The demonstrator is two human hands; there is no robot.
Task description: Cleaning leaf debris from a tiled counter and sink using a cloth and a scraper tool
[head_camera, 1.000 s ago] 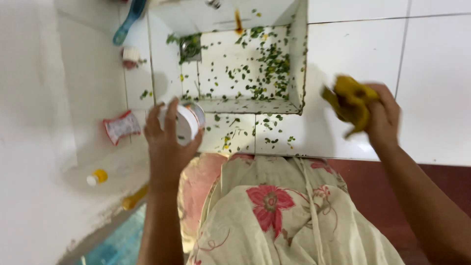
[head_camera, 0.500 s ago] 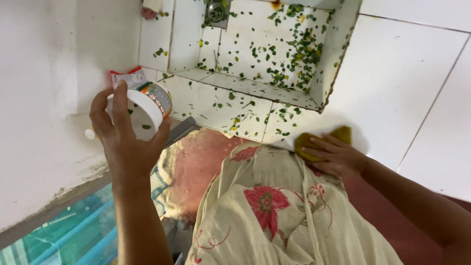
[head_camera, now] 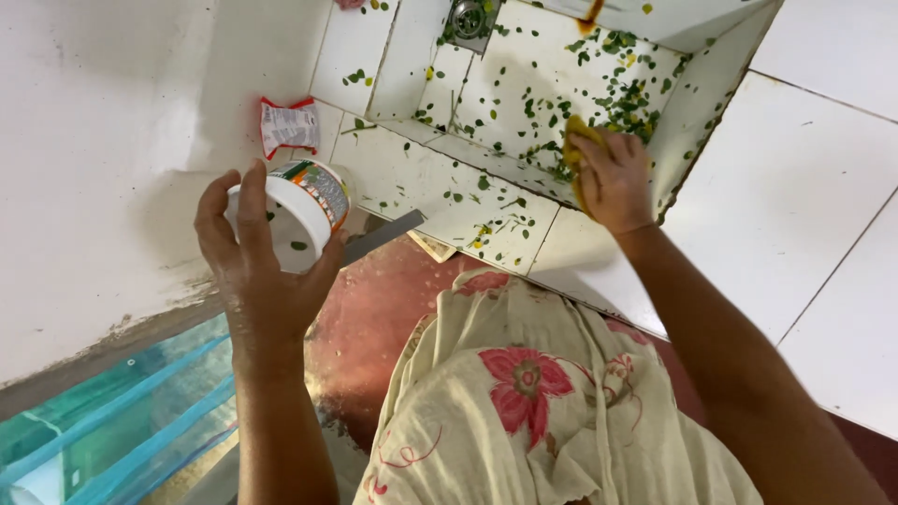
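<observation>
My left hand [head_camera: 254, 271] grips a round white plastic tub [head_camera: 297, 211] with a coloured label, held up in front of the white tiled counter's edge. My right hand [head_camera: 613, 178] presses a yellow sponge [head_camera: 578, 136] against the inner wall of a white tiled sink [head_camera: 510, 84], among many small green leaf bits. Only the sponge's upper edge shows above my fingers. The sink's metal drain [head_camera: 468, 19] lies at the top.
A small red and white sachet [head_camera: 290, 124] lies on the tiled ledge beside the sink. White wall tiles [head_camera: 823, 187] fill the right side. A cream garment with pink flowers [head_camera: 524, 402] covers my front. A red floor [head_camera: 374, 309] and blue-green netting [head_camera: 112, 430] lie below.
My right hand has moved with the sponge from the counter's front edge up into the sink. My left hand keeps the tub, now a little lower. The view has shifted towards the sink.
</observation>
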